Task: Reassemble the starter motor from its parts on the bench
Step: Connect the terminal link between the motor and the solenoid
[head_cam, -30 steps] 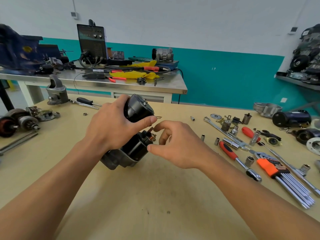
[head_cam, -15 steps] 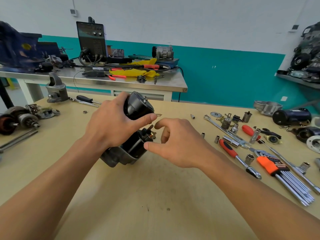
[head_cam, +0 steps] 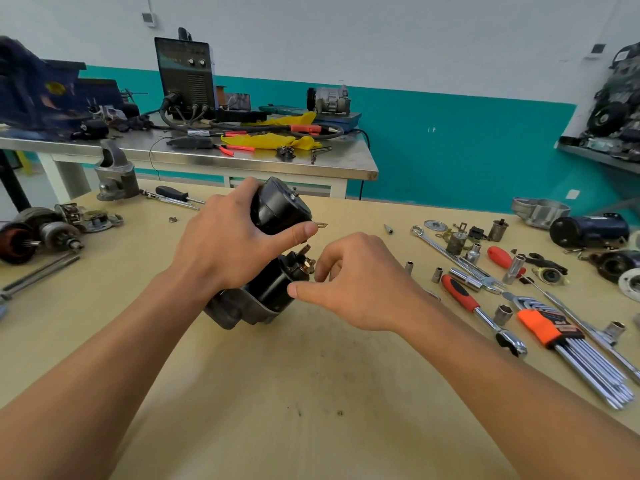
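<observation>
The motor (head_cam: 277, 209) stood tilted near the middle of the bench (head_cam: 277, 393), with its grey nose end down on the wood and its black body raised toward the far side. The left hand (head_cam: 228, 247) gripped the motor's body from the left, fingers wrapped over the top and the thumb laid across the near side. Below the body, the solenoid (head_cam: 273, 285) pointed its capped end to the right, where a brass stud (head_cam: 308, 263) showed. The right hand (head_cam: 356, 285) was at that end of the motor. Its thumb touched the solenoid's side and its curled fingers (head_cam: 325, 261) sat right at the stud. Whether they pinched anything could not be told, since the hand hid the fingertips.

Right of the motor lay a wrench (head_cam: 450, 252), a red-handled ratchet (head_cam: 464, 299), loose sockets (head_cam: 437, 274) and, farther right, hex keys (head_cam: 554, 330) in an orange holder. Left of the motor lay a nut (head_cam: 172, 219), and well left of it an armature (head_cam: 20, 240). Behind and left of the motor stood a grey housing (head_cam: 116, 174) with a screwdriver (head_cam: 173, 194) just beside it.
</observation>
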A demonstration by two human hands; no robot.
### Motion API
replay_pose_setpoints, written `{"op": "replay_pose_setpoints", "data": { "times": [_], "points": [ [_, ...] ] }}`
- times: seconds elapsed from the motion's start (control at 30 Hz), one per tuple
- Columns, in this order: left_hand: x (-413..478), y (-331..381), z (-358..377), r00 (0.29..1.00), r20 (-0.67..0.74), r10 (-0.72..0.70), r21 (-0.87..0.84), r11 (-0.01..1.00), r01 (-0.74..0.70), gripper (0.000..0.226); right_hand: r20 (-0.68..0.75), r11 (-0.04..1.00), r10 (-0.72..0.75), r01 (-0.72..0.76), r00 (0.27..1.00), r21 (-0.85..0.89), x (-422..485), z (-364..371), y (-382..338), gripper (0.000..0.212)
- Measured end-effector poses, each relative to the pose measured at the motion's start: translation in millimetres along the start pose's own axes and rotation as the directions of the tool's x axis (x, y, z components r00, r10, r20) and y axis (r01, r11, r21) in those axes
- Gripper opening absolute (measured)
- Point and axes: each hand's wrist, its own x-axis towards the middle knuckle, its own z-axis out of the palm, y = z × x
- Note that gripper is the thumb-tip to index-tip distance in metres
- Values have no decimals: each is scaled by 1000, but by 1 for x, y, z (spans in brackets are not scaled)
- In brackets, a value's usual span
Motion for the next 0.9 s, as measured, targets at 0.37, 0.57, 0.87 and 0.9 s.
{"op": "replay_pose_setpoints", "data": {
  "times": [0.37,0.57,0.87,0.9],
  "points": [
    [0,-1,1,1000,-6,17,6,1000,-17,83,8,998,9,-10,1000,70,4,2,5,40],
    [0,-1,0,1000,-9,21,-17,1000,-21,82,-76,979,-57,70,995,189,14,1,19,20],
    [1,-2,-1,998,9,68,-57,996,-67,80,182,940,-173,107,968,325,26,-7,28,27],
    [1,-2,-1,997,8,71,-57,996,-70,80,199,933,-175,98,964,346,26,-9,29,25]
  ]
}}
